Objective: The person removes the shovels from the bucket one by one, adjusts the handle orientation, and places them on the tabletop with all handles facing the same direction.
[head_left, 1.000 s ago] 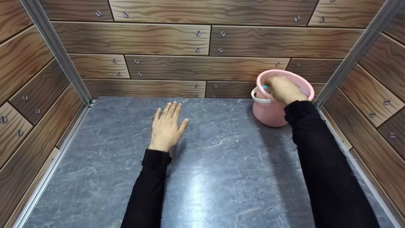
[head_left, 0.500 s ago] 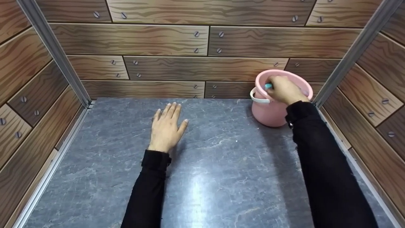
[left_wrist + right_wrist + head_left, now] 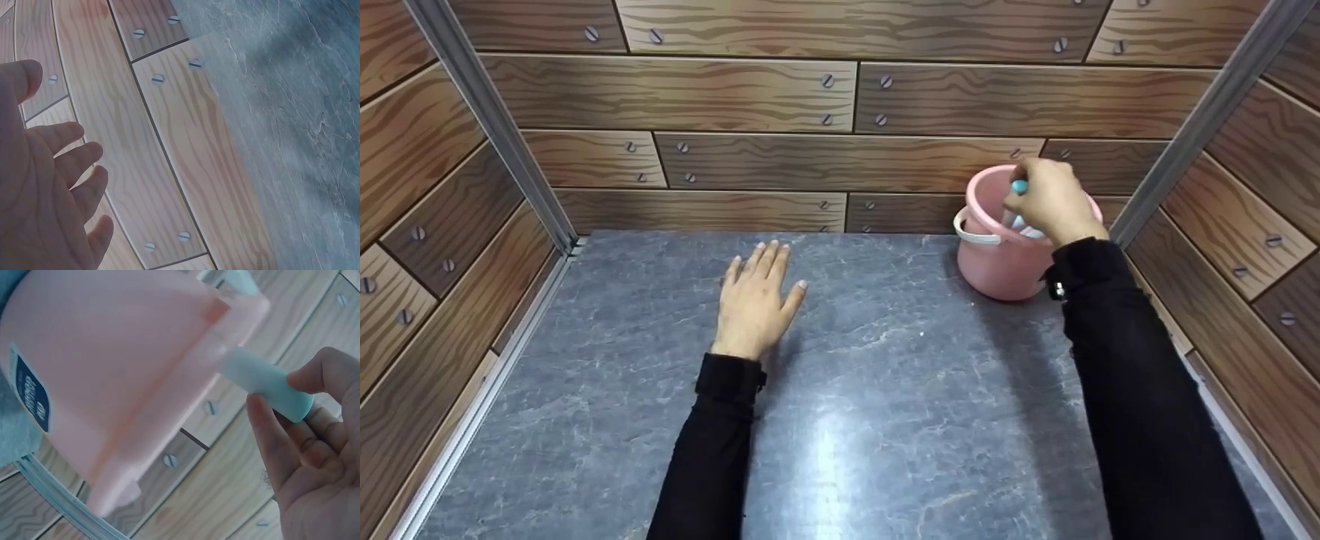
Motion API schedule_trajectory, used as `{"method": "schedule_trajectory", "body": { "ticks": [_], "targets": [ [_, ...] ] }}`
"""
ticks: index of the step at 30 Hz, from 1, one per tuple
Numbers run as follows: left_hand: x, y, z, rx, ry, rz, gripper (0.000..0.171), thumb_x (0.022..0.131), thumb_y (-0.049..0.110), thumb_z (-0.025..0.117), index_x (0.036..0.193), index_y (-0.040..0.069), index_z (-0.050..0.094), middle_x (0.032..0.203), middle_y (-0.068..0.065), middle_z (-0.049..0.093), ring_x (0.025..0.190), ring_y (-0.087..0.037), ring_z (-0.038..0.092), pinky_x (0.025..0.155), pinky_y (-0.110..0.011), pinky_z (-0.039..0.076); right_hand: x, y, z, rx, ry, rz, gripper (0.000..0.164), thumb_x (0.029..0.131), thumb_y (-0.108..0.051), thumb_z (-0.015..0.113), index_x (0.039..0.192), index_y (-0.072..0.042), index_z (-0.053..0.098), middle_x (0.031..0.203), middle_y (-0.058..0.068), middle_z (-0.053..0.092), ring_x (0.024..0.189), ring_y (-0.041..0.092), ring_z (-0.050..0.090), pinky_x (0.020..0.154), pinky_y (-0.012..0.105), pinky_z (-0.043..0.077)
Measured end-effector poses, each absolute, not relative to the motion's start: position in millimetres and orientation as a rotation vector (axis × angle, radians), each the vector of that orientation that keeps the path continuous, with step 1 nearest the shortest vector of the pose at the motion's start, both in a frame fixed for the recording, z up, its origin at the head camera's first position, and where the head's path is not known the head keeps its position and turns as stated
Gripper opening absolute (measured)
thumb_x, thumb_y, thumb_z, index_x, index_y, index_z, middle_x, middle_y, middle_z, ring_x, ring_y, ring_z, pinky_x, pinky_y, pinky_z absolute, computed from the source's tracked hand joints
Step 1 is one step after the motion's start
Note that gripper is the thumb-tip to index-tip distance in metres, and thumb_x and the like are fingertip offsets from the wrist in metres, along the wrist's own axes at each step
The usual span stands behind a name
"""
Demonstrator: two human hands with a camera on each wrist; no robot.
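Note:
A pink bucket (image 3: 1005, 262) with a white handle (image 3: 979, 238) stands upright at the back right of the grey marbled surface. Over its rim, my right hand (image 3: 1054, 196) pinches a pale teal cylinder (image 3: 270, 385) between thumb and fingers. The cylinder's upper end shows beside the thumb, and its lower part is hidden by the bucket wall in the right wrist view. Something whitish and pale blue (image 3: 1018, 223) shows below the hand, inside the bucket. My left hand (image 3: 751, 311) is held over the surface left of centre, fingers extended and holding nothing; its palm shows in the left wrist view.
Wood-patterned walls with printed screws (image 3: 750, 161) close off the back and both sides. Grey metal posts (image 3: 495, 120) stand in the back corners, the right one close behind the bucket. A dark blue label (image 3: 34, 391) is on the bucket's side.
My right hand has risen from inside the bucket to above its rim, drawing the teal cylinder up with it. The left hand and the bucket stay where they were.

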State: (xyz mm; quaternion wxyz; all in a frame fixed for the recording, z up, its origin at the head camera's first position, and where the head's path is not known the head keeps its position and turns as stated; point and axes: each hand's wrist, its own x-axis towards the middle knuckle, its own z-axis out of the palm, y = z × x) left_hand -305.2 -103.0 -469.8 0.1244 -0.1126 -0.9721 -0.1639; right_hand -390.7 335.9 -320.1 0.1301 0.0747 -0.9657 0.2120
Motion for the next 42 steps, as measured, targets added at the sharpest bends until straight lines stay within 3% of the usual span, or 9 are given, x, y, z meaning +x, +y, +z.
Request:
{"method": "schedule_trajectory", "body": {
  "ticks": [4, 13, 22, 33, 38, 42],
  "targets": [
    [-305, -103, -469, -0.331, -2.829, -0.482, 0.076, 0.124, 0.056, 0.047, 0.185, 0.011, 0.038, 0.192, -0.015, 0.04, 0.182, -0.036, 0.034, 0.152, -0.064, 0.02, -385, 337, -310, 0.204, -2.773, 0.602, 0.034, 0.095, -0.005, 0.067, 0.125, 0.009, 0.073, 0.116, 0.029, 0.069, 0.108, 0.046, 0.063, 0.097, 0.059, 0.052],
    [-303, -105, -470, -0.34, -2.8, -0.486, 0.076, 0.123, 0.054, 0.05, 0.183, 0.009, 0.041, 0.19, -0.016, 0.042, 0.181, -0.038, 0.036, 0.151, -0.065, 0.022, -374, 338, -299, 0.147, -2.682, 0.616, 0.036, 0.096, -0.006, 0.067, 0.129, 0.006, 0.074, 0.128, 0.029, 0.074, 0.112, 0.043, 0.066, 0.097, 0.051, 0.053],
    [-303, -103, -470, -0.343, -2.786, -0.495, 0.075, 0.121, 0.052, 0.055, 0.181, 0.008, 0.044, 0.19, -0.017, 0.044, 0.181, -0.037, 0.037, 0.151, -0.065, 0.022, -361, 334, -294, 0.17, -2.519, 0.642, 0.031, 0.097, -0.003, 0.067, 0.126, 0.009, 0.072, 0.128, 0.032, 0.071, 0.118, 0.046, 0.065, 0.105, 0.062, 0.055],
    [-302, -103, -469, -0.35, -2.784, -0.493, 0.075, 0.122, 0.051, 0.056, 0.182, 0.008, 0.042, 0.19, -0.016, 0.042, 0.181, -0.037, 0.037, 0.152, -0.065, 0.021, -351, 318, -292, 0.225, -2.299, 0.644, 0.025, 0.101, -0.003, 0.066, 0.122, 0.007, 0.073, 0.118, 0.024, 0.071, 0.108, 0.036, 0.067, 0.095, 0.042, 0.052],
    [-303, -102, -469, -0.346, -2.791, -0.507, 0.075, 0.123, 0.051, 0.054, 0.183, 0.01, 0.04, 0.191, -0.014, 0.041, 0.182, -0.035, 0.035, 0.152, -0.064, 0.021, -347, 310, -294, 0.273, -2.226, 0.663, 0.022, 0.101, -0.001, 0.069, 0.121, 0.008, 0.074, 0.116, 0.026, 0.072, 0.105, 0.033, 0.067, 0.092, 0.025, 0.046],
    [-303, -102, -470, -0.35, -2.791, -0.501, 0.075, 0.123, 0.053, 0.052, 0.183, 0.01, 0.041, 0.191, -0.014, 0.042, 0.182, -0.035, 0.035, 0.151, -0.065, 0.023, -344, 302, -298, 0.335, -2.199, 0.68, 0.02, 0.102, 0.004, 0.07, 0.12, 0.009, 0.074, 0.116, 0.028, 0.073, 0.104, 0.033, 0.067, 0.096, 0.031, 0.05]
  ]
}}
